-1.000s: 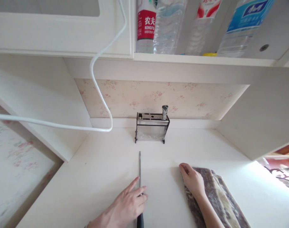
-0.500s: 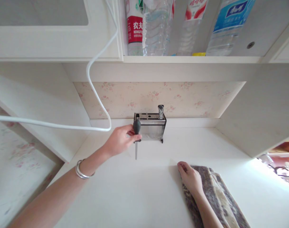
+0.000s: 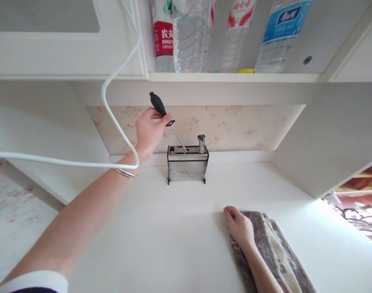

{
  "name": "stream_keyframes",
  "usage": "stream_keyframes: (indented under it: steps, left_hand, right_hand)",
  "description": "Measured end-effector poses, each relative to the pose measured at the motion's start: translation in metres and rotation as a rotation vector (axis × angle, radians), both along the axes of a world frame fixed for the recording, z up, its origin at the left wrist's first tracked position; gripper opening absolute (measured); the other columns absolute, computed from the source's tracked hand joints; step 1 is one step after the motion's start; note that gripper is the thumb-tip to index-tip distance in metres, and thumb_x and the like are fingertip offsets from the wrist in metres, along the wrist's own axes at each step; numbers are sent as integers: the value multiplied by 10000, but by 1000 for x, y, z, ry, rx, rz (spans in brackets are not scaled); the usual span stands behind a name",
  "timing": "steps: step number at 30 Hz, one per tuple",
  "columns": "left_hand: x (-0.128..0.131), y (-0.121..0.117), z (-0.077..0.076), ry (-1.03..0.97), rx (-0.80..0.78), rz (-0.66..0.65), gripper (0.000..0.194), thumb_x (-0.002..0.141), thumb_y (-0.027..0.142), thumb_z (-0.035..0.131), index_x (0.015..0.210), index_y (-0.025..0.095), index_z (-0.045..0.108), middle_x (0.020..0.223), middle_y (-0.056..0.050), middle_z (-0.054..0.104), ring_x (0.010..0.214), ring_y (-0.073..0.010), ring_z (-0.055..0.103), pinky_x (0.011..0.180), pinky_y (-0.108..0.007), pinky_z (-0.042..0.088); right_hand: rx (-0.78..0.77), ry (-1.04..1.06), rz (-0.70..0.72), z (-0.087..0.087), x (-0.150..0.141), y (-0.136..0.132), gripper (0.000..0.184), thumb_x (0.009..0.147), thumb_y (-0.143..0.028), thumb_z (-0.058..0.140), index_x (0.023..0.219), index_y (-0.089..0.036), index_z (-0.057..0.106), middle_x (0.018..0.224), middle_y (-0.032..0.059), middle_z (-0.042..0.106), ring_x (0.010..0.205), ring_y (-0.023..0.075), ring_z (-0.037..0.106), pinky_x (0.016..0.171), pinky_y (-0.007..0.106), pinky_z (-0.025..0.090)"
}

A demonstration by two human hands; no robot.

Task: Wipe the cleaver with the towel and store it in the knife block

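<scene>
My left hand (image 3: 150,128) is closed around the black handle of a sharpening steel (image 3: 157,103). The steel is tilted, its thin metal rod slanting down to the right, and the tip is at the slotted top of a knife holder (image 3: 187,169). Whether the tip has entered a hole I cannot tell. The holder has a metal top, black frame and clear sides; a grey, worn handle (image 3: 201,143) stands upright in its right end. My right hand (image 3: 240,228) lies on a folded brown and beige patterned cloth (image 3: 265,240), its fingers curled at the corner.
A white cable (image 3: 112,112) hangs in front of my left forearm. Above, several plastic bottles (image 3: 188,40) stand on an open cabinet shelf (image 3: 234,78). White side panels flank the white countertop (image 3: 173,244), with floral wallpaper (image 3: 234,126) behind.
My left hand has risen from in front of the holder to above it, bringing the sharpening steel's tip to the holder's top. The right hand stays on the cloth. The view has shifted slightly.
</scene>
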State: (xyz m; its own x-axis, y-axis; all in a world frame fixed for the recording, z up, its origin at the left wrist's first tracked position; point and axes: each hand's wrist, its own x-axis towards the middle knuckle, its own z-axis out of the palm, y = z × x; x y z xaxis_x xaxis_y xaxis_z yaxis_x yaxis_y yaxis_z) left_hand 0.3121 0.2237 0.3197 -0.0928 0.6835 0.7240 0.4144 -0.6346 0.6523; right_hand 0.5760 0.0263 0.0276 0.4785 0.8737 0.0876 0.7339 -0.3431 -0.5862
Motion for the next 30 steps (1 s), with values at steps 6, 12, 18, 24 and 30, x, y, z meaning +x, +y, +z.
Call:
stream_keyframes:
  steps: [6,12,18,24,30]
  left_hand:
    - [12,12,-7,27,53,65,261,747,445,645,815,192,638,830,-23,692,797,-167,639,733,-263,473]
    - [17,17,-4,51,92,69,246,748,420,652,824,186,644,807,-18,691,768,-152,638,723,-247,467]
    - [22,17,-5,46,58,42,260,757,425,636,846,181,639,826,-20,693,784,-152,640,726,-242,467]
    - [26,15,-5,102,81,60,272,738,441,655,810,179,637,779,-15,684,735,-157,635,686,-254,456]
    - [24,14,-1,123,65,83,275,737,453,653,781,183,625,764,-9,675,726,-156,625,675,-257,449]
  right_hand:
    - [16,18,-17,-2,1,1,332,844,-483,401,928,-293,660,756,-7,709,737,215,658,640,273,419]
    - [4,40,-24,-1,1,1,327,845,-494,401,931,-304,653,754,-17,702,731,216,647,658,280,417]
    - [21,41,-22,-1,1,1,345,839,-502,398,926,-295,661,747,-6,705,732,218,648,651,278,421]
    - [36,44,-26,-2,1,1,324,842,-494,411,916,-299,659,755,-16,705,721,209,645,654,272,420]
    - [41,59,-28,-1,1,1,312,850,-476,413,913,-296,659,727,-20,696,700,201,641,632,267,413]
